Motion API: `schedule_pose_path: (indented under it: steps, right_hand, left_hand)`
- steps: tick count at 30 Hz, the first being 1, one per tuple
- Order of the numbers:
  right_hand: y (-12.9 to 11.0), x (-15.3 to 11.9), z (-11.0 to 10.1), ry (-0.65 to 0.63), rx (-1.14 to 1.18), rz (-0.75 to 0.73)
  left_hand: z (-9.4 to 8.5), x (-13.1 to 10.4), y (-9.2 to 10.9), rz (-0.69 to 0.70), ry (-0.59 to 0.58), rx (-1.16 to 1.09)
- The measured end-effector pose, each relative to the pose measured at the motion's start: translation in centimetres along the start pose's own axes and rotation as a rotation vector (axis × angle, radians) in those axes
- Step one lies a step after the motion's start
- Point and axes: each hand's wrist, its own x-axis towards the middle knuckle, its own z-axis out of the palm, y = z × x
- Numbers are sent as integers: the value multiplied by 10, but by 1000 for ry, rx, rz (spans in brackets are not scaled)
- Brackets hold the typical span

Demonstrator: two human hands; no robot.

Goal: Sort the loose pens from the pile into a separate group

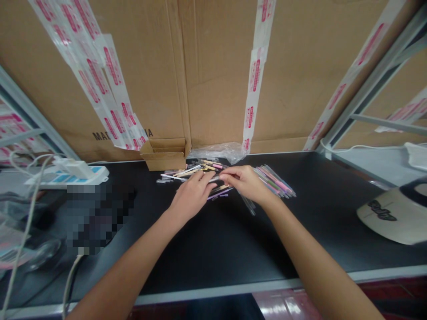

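My left hand (195, 191) is closed, fingers and thumb curled at one end of a slim grey, clear-looking pen (214, 178). My right hand (245, 181) pinches the same pen near its other end with thumb and fingertips. Beneath and behind both hands spreads a loose pile of pens (208, 165) in white, yellow, pink and dark tones. To the right, a row of coloured pens (275, 181) lies side by side, partly behind my right wrist. A few clear, slender pieces (248, 205) rest below that wrist. My fingers hide part of the held pen.
An open cardboard box (166, 160) and a crumpled plastic bag (223, 152) stand behind the pile. The black tabletop (213, 249) backs onto a large taped carton (216, 80). A power strip (76, 173) and cables lie left; a cream cap (390, 213) lies right.
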Motion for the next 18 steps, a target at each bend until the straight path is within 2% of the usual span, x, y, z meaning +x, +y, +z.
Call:
schedule_pose_path:
  steps: [3,6,10,18]
  right_hand:
    - [-2,-1,0,-46,-64,-7]
    - [-3,-1,3,-76,-52,49]
    - [-3,-2,4,-111,5,100]
    - [-8,-1,-5,10,165,-23]
  left_hand:
    - [1,-1,-2,45,3,87]
    - [0,-1,-2,76,-2,173]
    - [-2,0,-2,91,-27,174]
    - [-2,2,-2,19,-33,66]
